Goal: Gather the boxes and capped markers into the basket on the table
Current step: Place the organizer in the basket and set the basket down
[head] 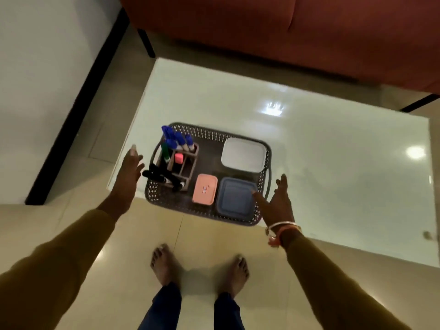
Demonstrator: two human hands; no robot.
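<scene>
Head view looks down on a dark perforated basket (214,133) at the near left corner of a glossy white table (333,163); its near edge seems to reach past the table's edge, though I cannot tell whether it rests there or is lifted.

Left hand (129,173) is at the basket's left side, fingers straight and close together, holding nothing, just beside the left handle; contact is not clear. Right hand (279,203) is at the right side, fingers spread and relaxed, thumb lying toward the corner of the blue box (235,196); I cannot tell if it touches the rim.

Inside the basket: a white box (244,154) at the far right; a pink box (204,189) just beside the blue box along the near side; a wooden organiser (184,166) at the left, with blue-capped markers (177,139) and a green marker (164,152) standing in it; black markers (164,176) lie tilted across its near end.

Bangles (282,228) circle the right wrist; a red sofa (285,32) stands beyond the table.
</scene>
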